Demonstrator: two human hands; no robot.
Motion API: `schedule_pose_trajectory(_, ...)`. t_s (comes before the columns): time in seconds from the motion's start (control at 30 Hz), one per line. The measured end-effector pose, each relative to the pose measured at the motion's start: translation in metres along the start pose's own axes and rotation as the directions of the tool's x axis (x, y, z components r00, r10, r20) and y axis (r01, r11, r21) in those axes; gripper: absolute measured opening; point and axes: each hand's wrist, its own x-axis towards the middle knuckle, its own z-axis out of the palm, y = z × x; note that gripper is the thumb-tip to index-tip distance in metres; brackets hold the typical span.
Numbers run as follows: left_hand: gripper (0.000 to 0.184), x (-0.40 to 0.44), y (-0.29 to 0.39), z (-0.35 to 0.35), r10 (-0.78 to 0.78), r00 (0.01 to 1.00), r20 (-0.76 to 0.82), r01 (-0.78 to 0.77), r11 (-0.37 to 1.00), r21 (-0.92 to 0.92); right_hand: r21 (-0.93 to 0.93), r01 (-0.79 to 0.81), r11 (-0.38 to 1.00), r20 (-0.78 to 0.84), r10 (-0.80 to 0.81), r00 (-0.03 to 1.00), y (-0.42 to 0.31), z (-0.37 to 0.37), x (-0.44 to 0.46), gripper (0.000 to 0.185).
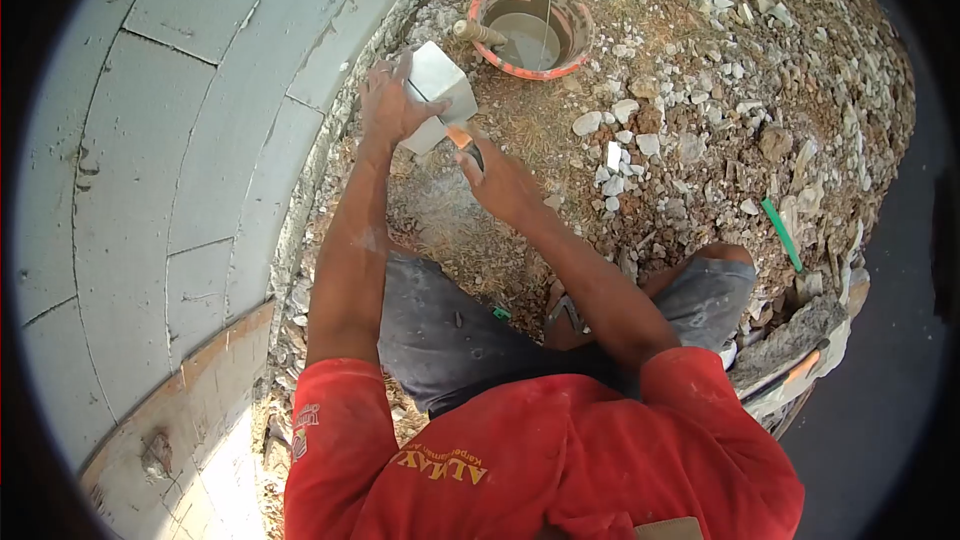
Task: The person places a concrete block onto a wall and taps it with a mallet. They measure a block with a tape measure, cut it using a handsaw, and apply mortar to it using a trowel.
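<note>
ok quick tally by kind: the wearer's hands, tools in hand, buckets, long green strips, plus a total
Hands: 2 (left hand, right hand)
Tools in hand: 1 (orange-and-dark tool)
Buckets: 1 (orange-rimmed bucket)
Long green strips: 1 (green strip)
Total: 5

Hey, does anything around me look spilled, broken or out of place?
A green strip stands out: it lies loose on the rubble, to the right of your right hand, its bright colour odd there. The bucket looks upright with grey mix inside; I see no spill.
</note>
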Motion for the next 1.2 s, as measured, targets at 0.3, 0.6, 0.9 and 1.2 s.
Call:
schedule_pose_trajectory(0.3, 0.114, 0.029, -0.025, 0.0, -0.034, 0.998, 0.053, 0.037, 0.998, -0.046, 0.061, 0.123, 0.99, -0.091, -0.117, 0.989, 0.06, -0.029, -0.151, 0.058)
schedule_pose_trajectory(0.6, 0.109, -0.009, 0.004, 0.007, -0.037, 0.999, -0.029, 0.038, 0.999, 0.036, 0.103, 0.021, 0.995, 0.003, -0.021, 1.0, 0.018, -0.007, -0.038, 0.056)
schedule_pose_trajectory(0.9, 0.105, -0.011, 0.011, 0.013, 0.032, 0.994, -0.105, -0.021, 0.995, 0.101, 0.046, -0.075, 0.996, 0.055, 0.072, 0.996, 0.051, 0.001, -0.033, 0.055)
schedule_pose_trajectory(1.2, 0.113, -0.003, 0.005, 0.013, 0.022, 0.999, -0.048, -0.015, 0.988, 0.155, 0.037, 0.166, 0.985, -0.116, -0.161, 0.98, 0.083, -0.017, -0.147, 0.061)
